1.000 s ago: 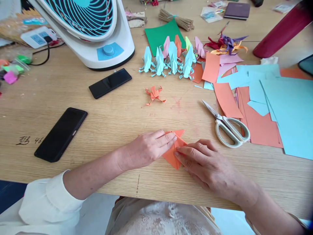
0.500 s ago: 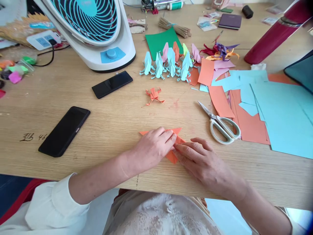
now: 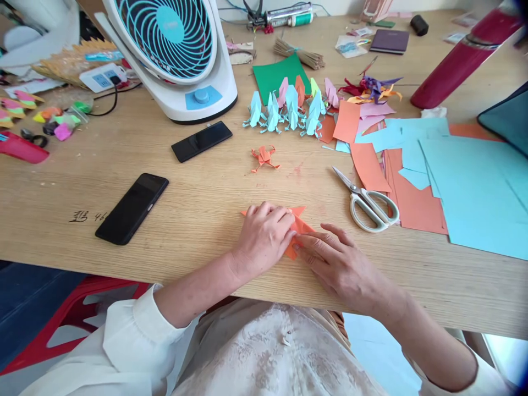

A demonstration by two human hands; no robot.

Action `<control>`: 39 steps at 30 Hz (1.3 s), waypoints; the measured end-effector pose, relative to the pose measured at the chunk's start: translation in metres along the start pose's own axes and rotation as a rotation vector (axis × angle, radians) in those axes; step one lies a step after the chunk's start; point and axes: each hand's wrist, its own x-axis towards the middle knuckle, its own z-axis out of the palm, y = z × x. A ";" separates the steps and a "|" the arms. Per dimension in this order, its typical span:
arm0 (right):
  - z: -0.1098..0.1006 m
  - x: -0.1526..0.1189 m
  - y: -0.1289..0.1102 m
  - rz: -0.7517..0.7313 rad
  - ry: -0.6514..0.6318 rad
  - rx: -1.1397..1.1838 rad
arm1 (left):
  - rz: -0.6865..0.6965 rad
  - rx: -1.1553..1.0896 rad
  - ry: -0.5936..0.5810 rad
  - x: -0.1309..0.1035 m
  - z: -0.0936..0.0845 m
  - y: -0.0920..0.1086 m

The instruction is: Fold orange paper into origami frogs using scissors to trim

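Observation:
A piece of folded orange paper (image 3: 302, 225) lies on the table near its front edge, pointed corners showing beyond my fingers. My left hand (image 3: 264, 236) covers its middle, fingers curled and pressing it down. From the other side my right hand (image 3: 336, 261) grips the paper's lower right part between thumb and fingers, the fingertips of both hands almost meeting. Part of the folds is hidden under the hands. Farther back sits a small finished orange origami frog (image 3: 264, 158). Scissors (image 3: 365, 203) with pale handles lie to the right of my right hand.
Several blue origami figures (image 3: 292, 110) stand before a green sheet (image 3: 280, 74). Orange sheets (image 3: 421, 206) and blue sheets (image 3: 478, 192) are spread at right, near a red flask (image 3: 454, 66). Two phones, the nearer one black (image 3: 132, 209), and a fan (image 3: 202, 96) occupy the left.
My view has shifted, bringing more of the table's left side and a red stool into sight. Both hands stay on the orange paper, with only slight finger movement.

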 end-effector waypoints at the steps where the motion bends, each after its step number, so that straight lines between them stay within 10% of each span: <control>1: -0.001 0.000 0.000 0.009 -0.009 0.021 | -0.013 -0.014 -0.001 -0.001 0.000 0.001; 17: -0.015 0.032 0.056 0.068 -0.073 0.175 | 0.200 -0.148 -0.001 -0.004 0.001 -0.025; 39: -0.005 0.030 0.061 -0.033 -0.042 0.084 | 0.244 -0.134 -0.013 -0.003 -0.003 -0.030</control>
